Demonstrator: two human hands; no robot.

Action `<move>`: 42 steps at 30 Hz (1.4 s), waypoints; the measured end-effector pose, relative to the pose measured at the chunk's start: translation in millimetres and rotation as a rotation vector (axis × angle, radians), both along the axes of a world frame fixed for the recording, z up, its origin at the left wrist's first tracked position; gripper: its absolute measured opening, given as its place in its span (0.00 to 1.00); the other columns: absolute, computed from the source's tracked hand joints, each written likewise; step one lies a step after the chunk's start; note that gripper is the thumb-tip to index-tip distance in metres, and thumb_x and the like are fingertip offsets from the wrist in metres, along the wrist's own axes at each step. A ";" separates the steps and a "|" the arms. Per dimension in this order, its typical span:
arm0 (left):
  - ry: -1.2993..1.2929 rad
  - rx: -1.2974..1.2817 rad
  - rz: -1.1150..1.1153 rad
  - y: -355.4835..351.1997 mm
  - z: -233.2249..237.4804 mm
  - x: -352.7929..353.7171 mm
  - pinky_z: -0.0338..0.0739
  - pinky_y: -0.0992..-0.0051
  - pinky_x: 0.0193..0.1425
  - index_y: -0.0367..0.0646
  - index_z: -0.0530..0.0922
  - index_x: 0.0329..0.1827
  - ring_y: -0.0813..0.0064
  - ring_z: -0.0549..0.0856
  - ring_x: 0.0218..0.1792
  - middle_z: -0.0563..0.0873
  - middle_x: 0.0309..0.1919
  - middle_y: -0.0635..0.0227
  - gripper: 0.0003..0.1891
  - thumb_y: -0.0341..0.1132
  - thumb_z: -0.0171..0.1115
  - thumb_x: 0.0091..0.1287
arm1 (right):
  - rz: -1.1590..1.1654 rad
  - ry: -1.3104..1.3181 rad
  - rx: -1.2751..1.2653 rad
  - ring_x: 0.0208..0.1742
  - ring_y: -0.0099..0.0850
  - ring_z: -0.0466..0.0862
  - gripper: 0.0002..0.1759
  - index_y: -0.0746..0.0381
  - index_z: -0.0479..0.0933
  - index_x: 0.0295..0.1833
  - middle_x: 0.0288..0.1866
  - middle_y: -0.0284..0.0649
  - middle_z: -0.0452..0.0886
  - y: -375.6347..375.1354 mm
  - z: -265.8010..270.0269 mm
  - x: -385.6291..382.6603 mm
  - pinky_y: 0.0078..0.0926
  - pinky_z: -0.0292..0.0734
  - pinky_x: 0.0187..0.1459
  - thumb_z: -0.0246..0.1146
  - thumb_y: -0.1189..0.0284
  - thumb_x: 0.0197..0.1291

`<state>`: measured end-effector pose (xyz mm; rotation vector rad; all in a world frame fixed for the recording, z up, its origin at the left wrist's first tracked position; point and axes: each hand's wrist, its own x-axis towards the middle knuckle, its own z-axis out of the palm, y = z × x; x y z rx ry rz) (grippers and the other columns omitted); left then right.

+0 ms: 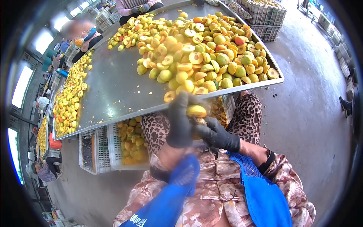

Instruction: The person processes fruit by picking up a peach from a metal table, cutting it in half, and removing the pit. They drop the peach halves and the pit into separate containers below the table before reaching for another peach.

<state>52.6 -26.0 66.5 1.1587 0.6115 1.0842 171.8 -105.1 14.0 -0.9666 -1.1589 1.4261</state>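
Both my hands wear dark gloves and meet just in front of the near table edge. A yellow stone fruit (196, 111), which looks cut, sits between them. My left hand (179, 122), smeared by motion, is closed around its left side. From the right and below, the curled fingers of my right hand (221, 135) hold the fruit's lower part; whether a tool is in them is hidden. Right beyond my hands, a large heap of halved yellow-green stone fruit (223, 58) covers part of the metal table (113, 85).
More fruit halves (70, 106) lie along the table's left edge. Below the table stand white plastic crates (109, 145), one with fruit, by my knees. Stacked crates (266, 19) stand past the far right corner. Other people sit around the far and left sides.
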 end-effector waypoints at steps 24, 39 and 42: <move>0.746 0.424 0.764 111.0 -75.9 -232.5 0.84 0.66 0.52 0.32 0.88 0.48 0.62 0.90 0.45 0.91 0.45 0.56 0.18 0.42 0.61 0.77 | 0.131 -0.910 0.006 0.43 0.58 0.86 0.21 0.65 0.81 0.47 0.39 0.59 0.85 10.2 -25.6 5.7 0.51 0.80 0.44 0.65 0.56 0.69; 0.345 0.102 -0.104 133.0 -84.1 -88.3 0.87 0.70 0.53 0.34 0.81 0.64 0.70 0.89 0.50 0.89 0.52 0.60 0.19 0.25 0.62 0.70 | -0.217 -0.410 0.092 0.32 0.21 0.69 0.14 0.66 0.77 0.47 0.27 0.34 0.71 9.8 -21.8 0.9 0.29 0.71 0.33 0.68 0.66 0.70; -0.027 -0.060 -0.148 78.5 -62.1 -85.0 0.85 0.71 0.58 0.34 0.79 0.67 0.71 0.87 0.54 0.87 0.58 0.59 0.22 0.23 0.62 0.70 | -0.227 -0.534 0.224 0.32 0.19 0.69 0.16 0.66 0.78 0.54 0.29 0.27 0.74 19.3 -0.4 -6.9 0.27 0.71 0.33 0.69 0.66 0.69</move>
